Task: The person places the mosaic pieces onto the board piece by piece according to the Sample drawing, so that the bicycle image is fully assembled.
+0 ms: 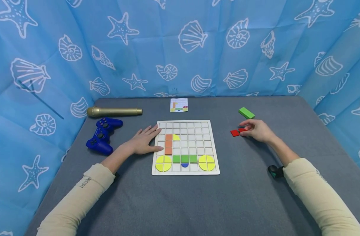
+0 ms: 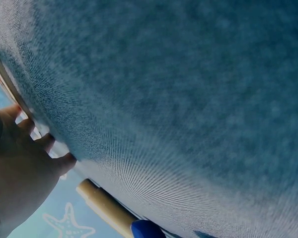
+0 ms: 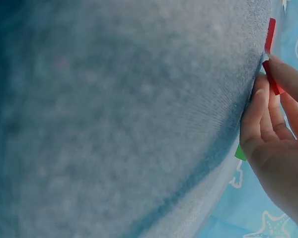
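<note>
My left hand [image 1: 144, 141] lies with straight, spread fingers at the left edge of a white grid board [image 1: 186, 173]. Orange squares [image 1: 168, 144], green squares [image 1: 184, 159], yellow quarter-round pieces [image 1: 207, 163] and a blue half-round piece [image 1: 185, 165] sit on that board. Off to the right, my right hand [image 1: 258, 131] pinches a red square tile [image 3: 272, 79] between thumb and fingers, just at the table surface. Beside it, a second red tile [image 1: 234, 133] lies flat. Behind the right hand is a green rectangular block [image 1: 246, 113].
A small pattern card [image 1: 178, 105] lies behind the board. At the left are a gold microphone [image 1: 115, 111] and a blue game controller [image 1: 103, 136]. The grey table [image 1: 186, 203] ends at a blue shell-print curtain [image 1: 156, 49].
</note>
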